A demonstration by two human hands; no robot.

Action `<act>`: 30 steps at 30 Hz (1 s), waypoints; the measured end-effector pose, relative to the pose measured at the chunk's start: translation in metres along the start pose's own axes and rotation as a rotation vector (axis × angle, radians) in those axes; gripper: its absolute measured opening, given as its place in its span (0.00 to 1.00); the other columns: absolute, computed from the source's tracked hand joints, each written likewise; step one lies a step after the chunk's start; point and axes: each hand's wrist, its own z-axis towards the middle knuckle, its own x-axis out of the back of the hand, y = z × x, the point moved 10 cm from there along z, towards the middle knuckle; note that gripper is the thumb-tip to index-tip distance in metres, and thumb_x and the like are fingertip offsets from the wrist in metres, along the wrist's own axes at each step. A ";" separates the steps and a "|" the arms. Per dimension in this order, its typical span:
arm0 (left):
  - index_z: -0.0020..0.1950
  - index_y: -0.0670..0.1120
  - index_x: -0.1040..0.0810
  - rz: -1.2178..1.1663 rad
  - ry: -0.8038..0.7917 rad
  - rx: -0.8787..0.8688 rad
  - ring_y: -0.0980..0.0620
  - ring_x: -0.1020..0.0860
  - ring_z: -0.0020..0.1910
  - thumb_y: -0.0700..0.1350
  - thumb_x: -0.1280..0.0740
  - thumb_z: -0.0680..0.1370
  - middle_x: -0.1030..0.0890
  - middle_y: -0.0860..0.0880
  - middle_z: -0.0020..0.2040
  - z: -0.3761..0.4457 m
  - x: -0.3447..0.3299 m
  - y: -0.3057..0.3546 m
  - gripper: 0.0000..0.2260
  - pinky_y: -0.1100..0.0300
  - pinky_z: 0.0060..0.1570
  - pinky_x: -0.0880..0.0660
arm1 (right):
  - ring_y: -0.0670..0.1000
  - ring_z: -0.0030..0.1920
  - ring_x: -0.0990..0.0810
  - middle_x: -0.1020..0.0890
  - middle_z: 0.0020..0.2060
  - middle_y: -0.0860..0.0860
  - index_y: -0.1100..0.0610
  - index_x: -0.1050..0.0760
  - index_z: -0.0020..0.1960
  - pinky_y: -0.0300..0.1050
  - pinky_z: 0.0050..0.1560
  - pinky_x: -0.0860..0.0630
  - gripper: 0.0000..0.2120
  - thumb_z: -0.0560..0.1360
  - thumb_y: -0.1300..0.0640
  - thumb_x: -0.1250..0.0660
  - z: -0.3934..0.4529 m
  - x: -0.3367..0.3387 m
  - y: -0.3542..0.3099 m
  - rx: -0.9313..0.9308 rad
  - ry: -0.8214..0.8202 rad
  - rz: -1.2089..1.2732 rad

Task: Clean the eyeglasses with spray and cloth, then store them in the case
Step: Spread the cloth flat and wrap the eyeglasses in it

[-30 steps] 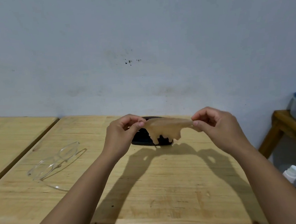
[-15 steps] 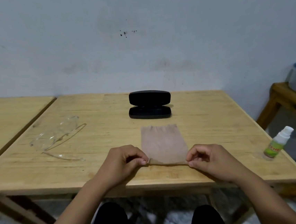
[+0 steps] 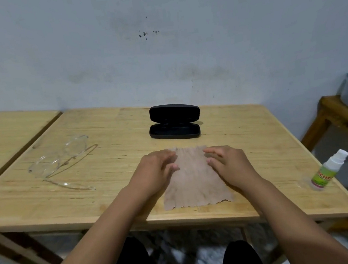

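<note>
Under your palms the cloth [image 3: 194, 181] lies flat, left hand [image 3: 155, 174] and right hand [image 3: 228, 167] spread open, gripping nothing. The eyeglasses [image 3: 62, 160] sit well left, temples splayed; a careless sweep could knock them. The open case [image 3: 174, 122] waits beyond your fingertips, and the spray bottle [image 3: 326, 170] stands far right near the edge.

Eyeglasses [image 3: 62, 161]: clear frame, temples unfolded, lying flat on worktop [image 3: 115, 192], left side.
Cloth [image 3: 194, 178]: tan, spread flat near front edge, centre.
Case [image 3: 174, 122]: black, lid open and upright, behind cloth.
Spray bottle [image 3: 327, 171]: white nozzle, green label, upright, right edge.
</note>
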 end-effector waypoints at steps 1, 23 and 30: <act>0.56 0.46 0.23 0.025 -0.024 -0.010 0.48 0.24 0.54 0.50 0.34 0.75 0.19 0.49 0.53 0.004 -0.005 0.001 0.13 0.60 0.54 0.29 | 0.50 0.61 0.27 0.22 0.61 0.52 0.51 0.26 0.64 0.33 0.56 0.39 0.16 0.77 0.56 0.37 0.005 -0.005 -0.002 0.029 -0.022 -0.041; 0.55 0.48 0.20 0.079 0.309 0.132 0.52 0.21 0.55 0.47 0.33 0.75 0.17 0.50 0.54 -0.048 0.124 -0.079 0.10 0.72 0.53 0.38 | 0.45 0.50 0.23 0.18 0.50 0.49 0.54 0.19 0.53 0.38 0.55 0.28 0.08 0.75 0.58 0.33 0.064 -0.069 -0.135 0.296 -0.052 0.180; 0.50 0.46 0.18 0.139 0.430 0.144 0.51 0.18 0.47 0.34 0.28 0.69 0.16 0.46 0.48 -0.117 0.171 -0.145 0.12 0.62 0.53 0.24 | 0.50 0.58 0.23 0.18 0.55 0.52 0.55 0.20 0.56 0.38 0.61 0.32 0.12 0.73 0.60 0.32 0.076 -0.140 -0.232 0.516 -0.131 0.187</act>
